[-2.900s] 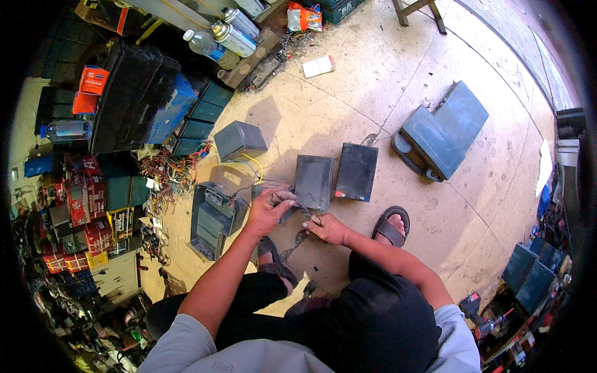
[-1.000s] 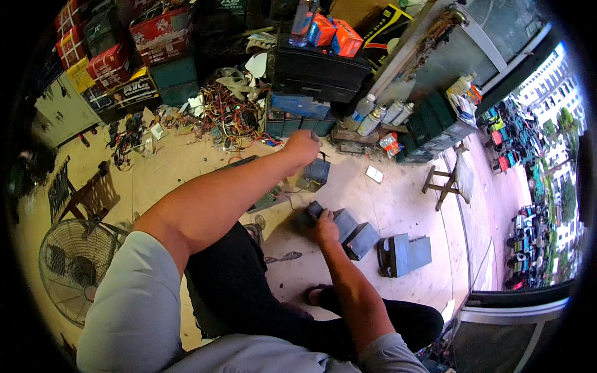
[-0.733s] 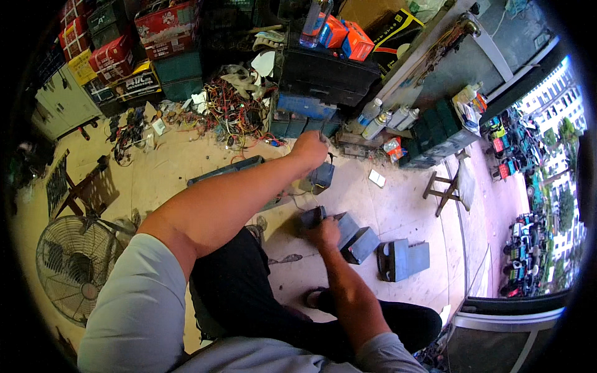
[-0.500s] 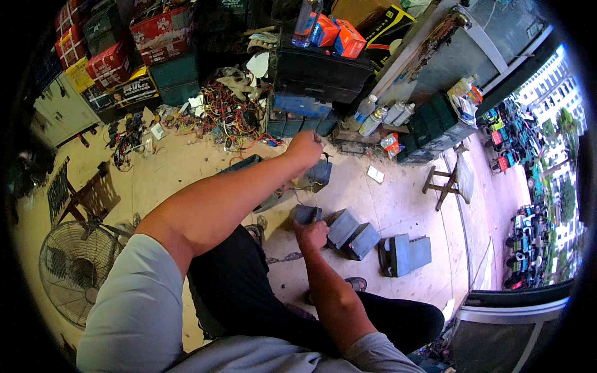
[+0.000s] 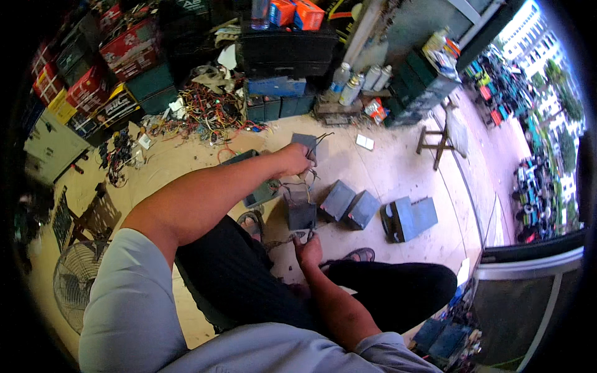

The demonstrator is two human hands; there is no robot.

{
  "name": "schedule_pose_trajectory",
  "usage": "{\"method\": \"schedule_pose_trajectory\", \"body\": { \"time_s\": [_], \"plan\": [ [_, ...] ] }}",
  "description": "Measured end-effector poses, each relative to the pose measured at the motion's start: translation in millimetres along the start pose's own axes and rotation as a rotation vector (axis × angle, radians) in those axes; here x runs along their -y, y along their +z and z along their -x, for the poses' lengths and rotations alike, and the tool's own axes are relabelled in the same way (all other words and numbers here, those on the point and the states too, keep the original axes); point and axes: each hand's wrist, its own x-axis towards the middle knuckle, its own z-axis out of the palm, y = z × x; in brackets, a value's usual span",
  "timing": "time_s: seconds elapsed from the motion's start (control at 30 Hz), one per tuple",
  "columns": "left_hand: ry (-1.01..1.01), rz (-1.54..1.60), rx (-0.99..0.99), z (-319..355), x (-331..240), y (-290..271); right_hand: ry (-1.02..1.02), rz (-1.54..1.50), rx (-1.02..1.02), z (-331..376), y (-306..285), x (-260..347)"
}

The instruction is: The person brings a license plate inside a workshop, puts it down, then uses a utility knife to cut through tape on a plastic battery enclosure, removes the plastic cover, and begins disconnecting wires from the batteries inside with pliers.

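My left hand [image 5: 296, 159] is closed around thin dark wires [image 5: 306, 180] that hang over a dark block-shaped battery [image 5: 302, 214] on the floor between my feet. Just beyond that hand stands a grey battery [image 5: 303, 140], partly covered by it, with a dark cable end sticking out beside the fingers. At the near edge of the dark battery, my right hand [image 5: 308, 250] has its fingertips pinched together. What they grip is too small to make out. Two grey batteries [image 5: 337, 200] [image 5: 363, 210] stand side by side to the right.
A larger grey casing [image 5: 409, 219] lies farther right, near a small wooden stool [image 5: 438, 140]. Left of the batteries is an open greenish case [image 5: 260, 194]. Tangled wires [image 5: 208, 105] and stacked batteries [image 5: 146, 87] line the far side. A fan [image 5: 78, 280] stands at left.
My right hand has moved from the dark battery's side to its near edge. My left hand has come slightly nearer, with wires now visible below it. The whole view has shifted.
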Motion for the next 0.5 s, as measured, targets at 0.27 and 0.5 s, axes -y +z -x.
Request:
{"method": "schedule_pose_trajectory", "body": {
  "time_s": [0.27,0.5],
  "plan": [
    [-0.058,0.113,-0.078,-14.9,-14.4,15.9,-0.095,-0.167,-0.183,-22.2,-26.4,7.5],
    [-0.178,0.277,-0.101,-1.0,-27.6,17.6,-0.081,-0.583,0.087,-36.6,-45.2,37.1]
  ]
}}
